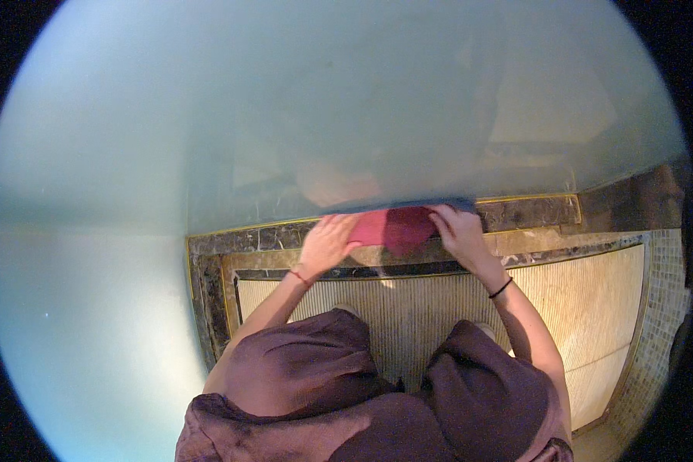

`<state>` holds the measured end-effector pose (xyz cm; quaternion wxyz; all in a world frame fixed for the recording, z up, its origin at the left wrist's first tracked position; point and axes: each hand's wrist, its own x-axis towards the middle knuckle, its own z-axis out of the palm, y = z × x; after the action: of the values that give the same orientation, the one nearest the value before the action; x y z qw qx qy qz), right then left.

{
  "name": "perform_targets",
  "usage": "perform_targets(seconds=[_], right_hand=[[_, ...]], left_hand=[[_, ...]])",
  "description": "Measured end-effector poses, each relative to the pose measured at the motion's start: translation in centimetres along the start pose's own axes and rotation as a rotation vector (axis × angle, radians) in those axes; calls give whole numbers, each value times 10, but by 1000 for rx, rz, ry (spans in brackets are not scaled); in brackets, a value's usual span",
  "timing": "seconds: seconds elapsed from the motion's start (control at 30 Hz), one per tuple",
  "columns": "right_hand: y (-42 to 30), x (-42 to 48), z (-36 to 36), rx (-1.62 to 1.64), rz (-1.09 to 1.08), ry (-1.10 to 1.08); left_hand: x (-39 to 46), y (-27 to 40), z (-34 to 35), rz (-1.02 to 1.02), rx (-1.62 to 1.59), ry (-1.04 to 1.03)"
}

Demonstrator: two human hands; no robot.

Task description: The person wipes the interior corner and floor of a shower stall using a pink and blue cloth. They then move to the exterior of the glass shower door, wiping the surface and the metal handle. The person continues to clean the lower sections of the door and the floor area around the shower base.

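Observation:
A pink-red cloth [386,228] is stretched between my two hands, low against the dark marble border at the foot of a smooth bluish-grey wall. Its left end is under my left hand [326,242], whose fingers lie along the cloth. At its right end, the thumb and fingers of my right hand [462,234] grip the edge. The upper edge of the cloth meets the wall, which faintly reflects it.
The bluish-grey wall [335,104] continues on the left side. Marble borders with thin yellow lines [531,211] frame a ribbed floor panel [577,289] under my feet. Small mosaic tiles [667,271] lie at the far right.

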<state>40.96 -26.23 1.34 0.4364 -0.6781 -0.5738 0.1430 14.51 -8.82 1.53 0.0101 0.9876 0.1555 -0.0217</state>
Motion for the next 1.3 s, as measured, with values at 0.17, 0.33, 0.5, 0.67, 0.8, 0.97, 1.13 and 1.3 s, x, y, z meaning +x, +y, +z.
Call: perform_targets(seconds=[0.17,0.33,0.5,0.67,0.8,0.97,1.13,1.3], right_hand=[[-32,32,48,10,54,-410],[-49,40,69,96,-167,-207],[-51,8,60,192,-6,51],[-93,24,-8,18,-67,596],[-122,69,-101,-75,-126,939],[-186,141,-234,-340,-370,1333],[-285,164,-355,-759,-362,1363],[-257,172,-376,-779,-452,1307]], left_hand=[[-63,-69,0,-83,151,-28],[-83,-87,-7,-59,371,-19],[-32,-42,-43,-111,354,31],[45,29,-144,174,359,620],[97,64,-243,278,311,912],[159,135,-389,164,352,1157],[195,160,-495,193,405,1387],[215,184,-461,229,351,1171]])
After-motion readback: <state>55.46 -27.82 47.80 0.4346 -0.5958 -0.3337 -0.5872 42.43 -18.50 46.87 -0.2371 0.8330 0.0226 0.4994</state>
